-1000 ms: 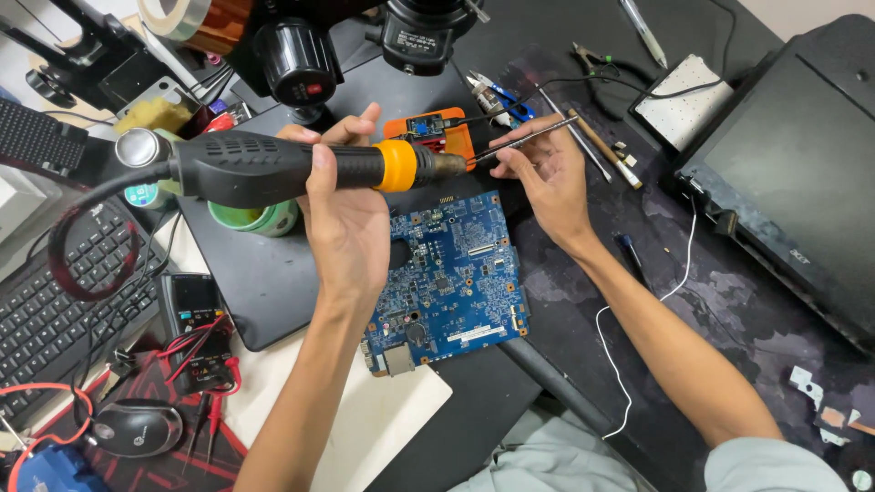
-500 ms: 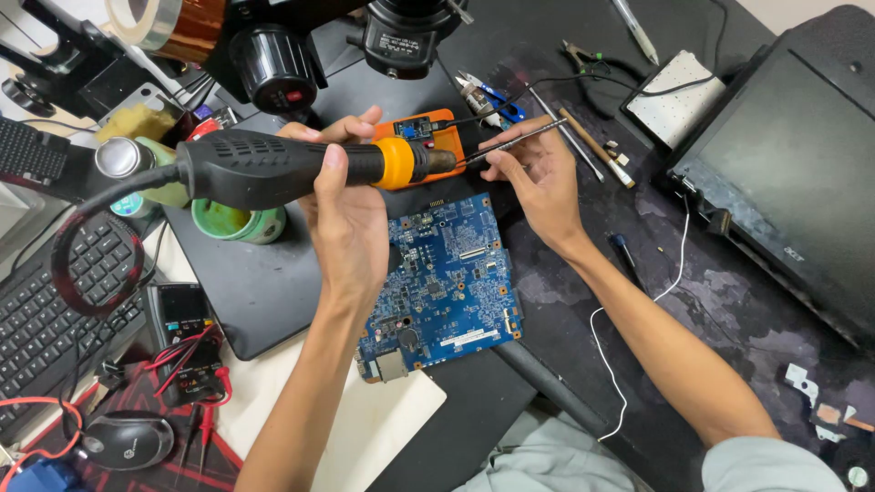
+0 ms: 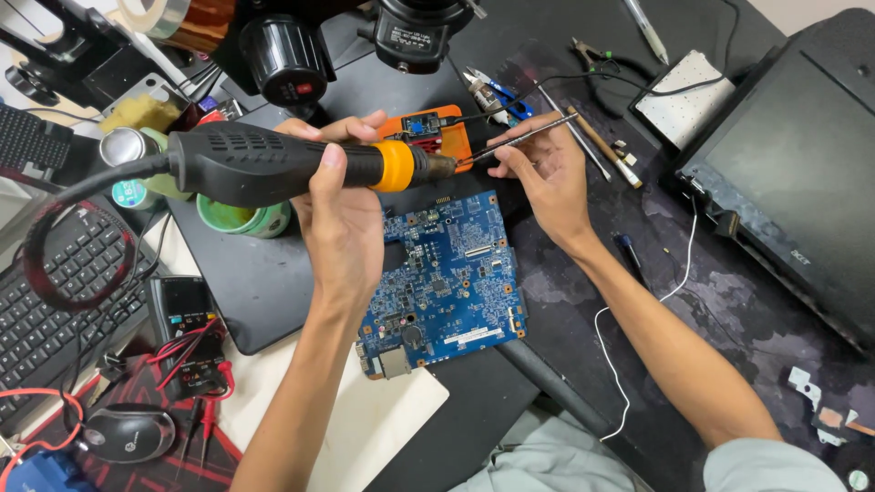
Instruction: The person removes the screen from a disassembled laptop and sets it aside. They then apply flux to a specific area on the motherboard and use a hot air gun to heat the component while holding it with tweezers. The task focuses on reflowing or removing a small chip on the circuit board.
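The left hand (image 3: 342, 214) is clenched around the black handle of a hot-air tool (image 3: 273, 166), which lies level across the scene with its orange collar and metal nozzle pointing right. The nozzle tip sits over the right part of a small orange board (image 3: 448, 137) that lies just above the top edge of the blue circuit board (image 3: 447, 278). The right hand (image 3: 545, 178) pinches a pair of tweezers (image 3: 519, 141) between thumb and fingertips; their tips meet the nozzle end at the orange board's right edge.

The blue circuit board lies flat on a black mat (image 3: 246, 292), its lower left corner hanging over a white sheet (image 3: 383, 428). The left forearm crosses the board's left edge. Room is tight above the boards: a microscope head (image 3: 419, 32) hangs right over them, and loose hand tools (image 3: 592, 137) lie just right of the tweezers. To the left, a green tub (image 3: 241, 219) sits directly under the handle, and the tool's cord loops over a keyboard (image 3: 55, 292). A multimeter (image 3: 187, 333) and a mouse (image 3: 128, 433) lie near the bottom left. A dark laptop (image 3: 793, 182) fills the right side, well apart from the hands.
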